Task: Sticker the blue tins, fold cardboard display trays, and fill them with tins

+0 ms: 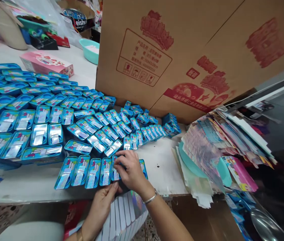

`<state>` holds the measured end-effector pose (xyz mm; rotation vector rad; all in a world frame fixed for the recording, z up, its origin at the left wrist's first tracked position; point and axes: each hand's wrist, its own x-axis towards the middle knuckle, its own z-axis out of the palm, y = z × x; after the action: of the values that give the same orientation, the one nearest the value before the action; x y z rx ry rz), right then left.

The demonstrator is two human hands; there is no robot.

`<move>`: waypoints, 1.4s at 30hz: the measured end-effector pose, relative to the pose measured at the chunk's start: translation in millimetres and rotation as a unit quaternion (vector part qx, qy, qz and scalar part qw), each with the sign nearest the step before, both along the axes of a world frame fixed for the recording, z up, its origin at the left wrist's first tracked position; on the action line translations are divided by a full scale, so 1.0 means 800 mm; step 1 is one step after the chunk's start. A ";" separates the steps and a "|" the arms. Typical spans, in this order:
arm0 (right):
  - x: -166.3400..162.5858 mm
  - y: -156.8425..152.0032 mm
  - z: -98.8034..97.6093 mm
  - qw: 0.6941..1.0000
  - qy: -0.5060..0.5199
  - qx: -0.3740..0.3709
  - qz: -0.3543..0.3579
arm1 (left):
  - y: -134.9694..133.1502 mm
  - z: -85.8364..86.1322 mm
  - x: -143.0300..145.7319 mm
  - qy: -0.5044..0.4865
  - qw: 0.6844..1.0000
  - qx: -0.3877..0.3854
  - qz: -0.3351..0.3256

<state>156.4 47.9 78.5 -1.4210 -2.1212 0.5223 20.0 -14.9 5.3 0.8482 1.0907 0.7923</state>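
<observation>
My right hand (pixel 131 170) has its fingers bent and pinched together on the top of a small blue pack (pixel 115 174), near the front edge of the table. What lies between the fingertips is hidden. Just below, my left hand (pixel 103 199) is closed, its thumb against the near end of the same pack and its other fingers out of sight. Beside it stand several like packs in a row, such as a blue pack (pixel 93 173) with a shiny sticker strip on top. Under my hands is a stack of white-edged, shiny holographic sheets or boxes (pixel 121 214).
Many more blue packs (pixel 42 113) fill the left and middle of the white table (pixel 163 172). A large cardboard carton (pixel 136 67) stands behind. Piled papers (pixel 204 140) lie right. A pink box (pixel 47 63) and a turquoise bowl (pixel 91 50) sit at the back.
</observation>
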 end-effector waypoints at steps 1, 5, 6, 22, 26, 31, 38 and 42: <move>0.000 0.002 0.000 1.000 -0.002 -0.007 -0.001 | 0.001 -0.002 0.001 0.000 1.000 0.002 0.001; -0.007 0.014 -0.003 1.000 -0.018 -0.013 -0.015 | 0.005 -0.010 0.001 0.021 1.000 -0.012 0.014; -0.009 0.016 -0.004 0.999 -0.024 -0.006 -0.021 | 0.005 -0.011 0.001 0.026 0.999 -0.023 0.017; 0.053 -0.199 0.016 0.988 0.022 -0.138 -0.065 | 0.003 0.013 -0.055 -0.141 0.913 -0.123 -0.363; 0.047 -0.222 0.000 0.972 0.109 -0.174 -0.115 | 0.002 0.041 -0.062 0.090 0.903 0.121 -0.403; 0.041 -0.217 0.007 0.981 0.099 -0.129 -0.107 | -0.015 0.076 -0.039 0.206 0.844 0.316 -0.382; 0.039 -0.211 0.019 0.996 -0.004 -0.016 -0.084 | -0.017 0.074 -0.021 0.066 0.919 0.139 -0.363; 0.037 -0.209 0.013 0.995 -0.026 0.047 -0.079 | -0.016 0.075 -0.022 0.034 0.939 0.067 -0.334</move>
<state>186.0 -119.2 89.2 -1.5479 -2.0231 0.3234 2.4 -28.0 65.6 1.2756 0.7306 0.2640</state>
